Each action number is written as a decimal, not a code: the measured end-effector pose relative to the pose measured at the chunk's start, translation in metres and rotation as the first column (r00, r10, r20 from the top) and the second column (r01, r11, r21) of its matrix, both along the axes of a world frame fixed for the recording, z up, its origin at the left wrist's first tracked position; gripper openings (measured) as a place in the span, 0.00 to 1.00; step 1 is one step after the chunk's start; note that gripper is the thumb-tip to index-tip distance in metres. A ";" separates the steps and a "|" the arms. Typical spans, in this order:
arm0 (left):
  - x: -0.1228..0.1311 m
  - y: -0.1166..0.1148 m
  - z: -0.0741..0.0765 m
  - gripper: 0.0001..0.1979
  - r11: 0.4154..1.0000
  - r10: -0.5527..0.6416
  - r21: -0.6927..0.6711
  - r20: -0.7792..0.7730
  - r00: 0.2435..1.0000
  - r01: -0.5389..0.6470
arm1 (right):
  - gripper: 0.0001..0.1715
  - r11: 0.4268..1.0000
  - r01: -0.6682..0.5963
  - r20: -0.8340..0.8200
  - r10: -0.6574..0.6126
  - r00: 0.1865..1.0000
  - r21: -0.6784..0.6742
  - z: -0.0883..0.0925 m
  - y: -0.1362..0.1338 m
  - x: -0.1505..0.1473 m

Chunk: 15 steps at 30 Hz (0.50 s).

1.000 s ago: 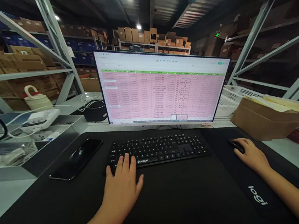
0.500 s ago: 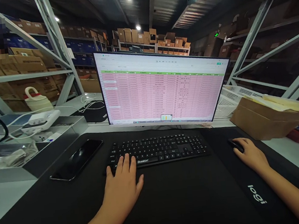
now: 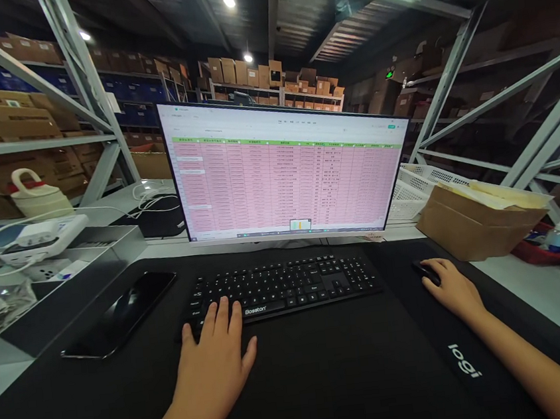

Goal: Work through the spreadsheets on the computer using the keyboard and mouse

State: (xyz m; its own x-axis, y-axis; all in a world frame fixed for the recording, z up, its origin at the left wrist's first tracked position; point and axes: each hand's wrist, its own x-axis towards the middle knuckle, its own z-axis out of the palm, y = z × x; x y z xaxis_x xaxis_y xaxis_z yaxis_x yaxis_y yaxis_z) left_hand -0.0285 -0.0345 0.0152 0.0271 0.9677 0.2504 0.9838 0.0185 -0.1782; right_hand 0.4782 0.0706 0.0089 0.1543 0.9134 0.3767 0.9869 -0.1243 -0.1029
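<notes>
"Grips?"
"Right hand grasps the computer mouse on the Logi pad; left hand, gripping nothing, has fingers on the Bosston keyboard, lower left."
"Risk?"
"A stray finger could mistype."

Bare left hand: at eight o'clock on black rectangular keyboard
Bare right hand: around small black mouse, keyboard's three o'clock
Wide thin-framed monitor: twelve o'clock
Glossy black phone: nine o'clock

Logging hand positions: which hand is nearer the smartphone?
Left. The left hand is on the keyboard, right of the smartphone; the right hand is farther right, on the computer mouse.
</notes>
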 end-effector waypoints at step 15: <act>0.000 0.001 -0.002 0.31 1.000 0.008 0.008 0.005 1.000 -0.008 | 0.25 1.000 -0.004 -0.013 0.004 1.000 0.009 0.002 -0.001 -0.003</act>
State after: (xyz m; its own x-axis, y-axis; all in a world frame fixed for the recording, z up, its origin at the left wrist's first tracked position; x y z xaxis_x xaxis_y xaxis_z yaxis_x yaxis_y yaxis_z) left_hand -0.0284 -0.0340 0.0135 0.0186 0.9659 0.2584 0.9844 0.0275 -0.1736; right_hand 0.4748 0.0691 0.0110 0.1559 0.9104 0.3832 0.9859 -0.1197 -0.1167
